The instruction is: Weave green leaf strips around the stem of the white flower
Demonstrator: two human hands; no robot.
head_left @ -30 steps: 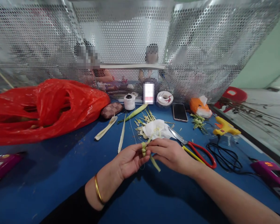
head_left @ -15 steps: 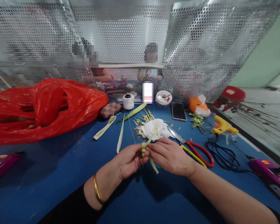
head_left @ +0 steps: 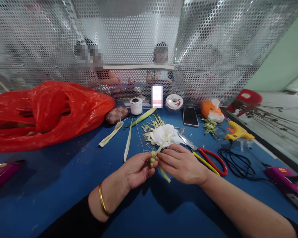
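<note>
A pale green leaf strip, folded into a small knot with loose ends, is pinched between the thumb and fingers of my left hand. My right hand meets it from the other side, its fingertips closed on the same strip; part of the strip is hidden behind them. Just beyond the fingers lies a crumpled white tissue with leaf trimmings around it. Fine white thread runs toward my hands from a spool. Scissors with red and yellow handles rest beside my right hand.
Long leaf strips lie left of centre, near a red plastic bag. On the right are a phone, a tissue pack, a yellow glue gun and its black cable. A perforated metal screen stands behind.
Both hands keep their hold on the leaf strip. Its lower loose end has swung slightly to the right. The whole view has shifted a little.
</note>
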